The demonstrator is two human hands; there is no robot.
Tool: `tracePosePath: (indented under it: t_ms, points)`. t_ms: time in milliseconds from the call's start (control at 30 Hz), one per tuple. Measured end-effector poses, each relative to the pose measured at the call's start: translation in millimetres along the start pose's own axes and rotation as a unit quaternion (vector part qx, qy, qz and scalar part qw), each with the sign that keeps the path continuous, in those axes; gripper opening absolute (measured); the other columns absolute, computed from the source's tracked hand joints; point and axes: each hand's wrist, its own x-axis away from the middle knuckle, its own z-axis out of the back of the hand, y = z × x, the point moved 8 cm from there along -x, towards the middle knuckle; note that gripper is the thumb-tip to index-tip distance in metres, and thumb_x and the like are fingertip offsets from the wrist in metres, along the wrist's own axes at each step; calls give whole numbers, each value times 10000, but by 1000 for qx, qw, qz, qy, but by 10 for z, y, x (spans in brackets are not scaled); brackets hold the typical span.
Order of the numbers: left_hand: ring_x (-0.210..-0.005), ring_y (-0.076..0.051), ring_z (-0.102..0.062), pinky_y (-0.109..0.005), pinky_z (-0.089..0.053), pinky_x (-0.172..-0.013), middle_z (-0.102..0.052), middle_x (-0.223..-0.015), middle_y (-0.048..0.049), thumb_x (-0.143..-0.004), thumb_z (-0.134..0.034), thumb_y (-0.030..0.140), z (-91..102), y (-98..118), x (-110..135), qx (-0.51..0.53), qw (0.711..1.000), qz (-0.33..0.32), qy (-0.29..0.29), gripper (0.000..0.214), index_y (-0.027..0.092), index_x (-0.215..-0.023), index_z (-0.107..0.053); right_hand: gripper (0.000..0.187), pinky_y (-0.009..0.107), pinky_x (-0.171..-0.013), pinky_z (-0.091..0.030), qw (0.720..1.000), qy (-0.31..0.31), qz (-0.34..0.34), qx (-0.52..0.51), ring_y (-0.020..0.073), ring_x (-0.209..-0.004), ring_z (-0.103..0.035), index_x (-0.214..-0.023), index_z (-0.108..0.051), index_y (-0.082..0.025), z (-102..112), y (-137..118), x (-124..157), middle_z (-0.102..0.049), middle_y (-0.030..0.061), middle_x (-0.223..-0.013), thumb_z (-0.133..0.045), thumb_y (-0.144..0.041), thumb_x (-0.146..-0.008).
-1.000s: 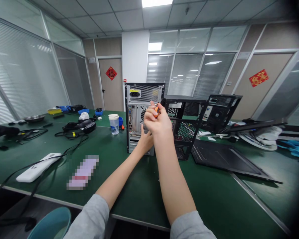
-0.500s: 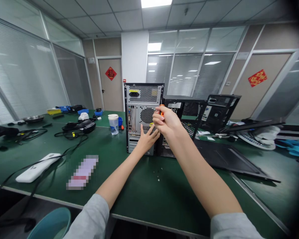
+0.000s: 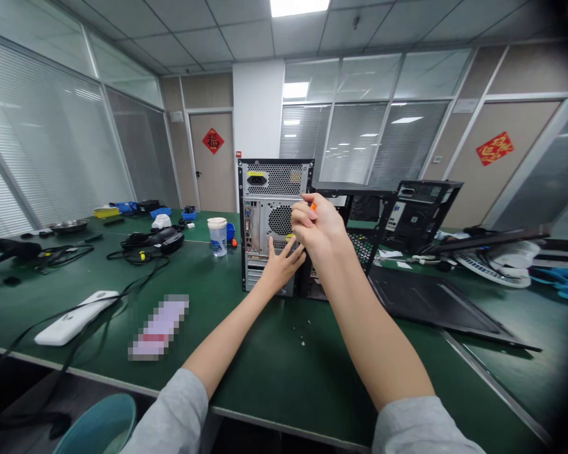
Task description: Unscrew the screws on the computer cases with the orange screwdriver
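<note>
Right hand (image 3: 320, 226): fingers curled tight round an orange object (image 3: 313, 207). Only a scrap of it shows; the rest is hidden in my grip. Held at the right rear edge of the computer case (image 3: 255, 217), about level with the fan grille. Cannot tell whether it touches metal.

Left hand (image 3: 278, 270): fingers spread wide, thumb up, holding nothing, set at the lower part of the case's back; contact looks likely, not certain.

Case stands upright on the green counter (image 3: 260, 366), rear toward me, power socket (image 3: 257, 180) near the top. Just right of it, a black open frame (image 3: 382, 236) with mesh, partly behind my forearm. Farther right, a flat black panel (image 3: 435, 302) lying down; beyond, a second black tower (image 3: 404, 221).

Near my arms, white crumbs (image 3: 303, 343). Left of the case, a clear cup (image 3: 218, 238) with a pale rim. Nearer left, a white device (image 3: 73, 323), dark cable across it; beside it, a pixelated oblong (image 3: 158, 328).
</note>
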Motion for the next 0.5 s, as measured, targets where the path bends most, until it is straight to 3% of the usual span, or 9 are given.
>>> tracePosePath:
  t_ms: [233, 500]
  points:
    - [-1406, -309, -225, -815, -12, -1009, -394, -1468, -53, -965, -337, 181, -26, 4, 0, 2, 1000, 0, 14, 376, 255, -1287, -516, 314, 105, -297, -126, 999, -6, -17, -47, 15, -326, -93, -635, -135, -239, -71, -14, 62, -157, -133, -445, -227, -113, -908]
    - [-1402, -323, -242, -765, 38, -1048, -489, -1376, -98, -951, -395, 182, -68, -18, -4, 41, 998, 17, 49, 415, 267, -1352, -458, 320, 120, -293, -120, 991, -7, 15, -135, 25, -318, -102, -638, -133, -236, -94, 30, 37, -140, -129, -427, -237, -115, -915]
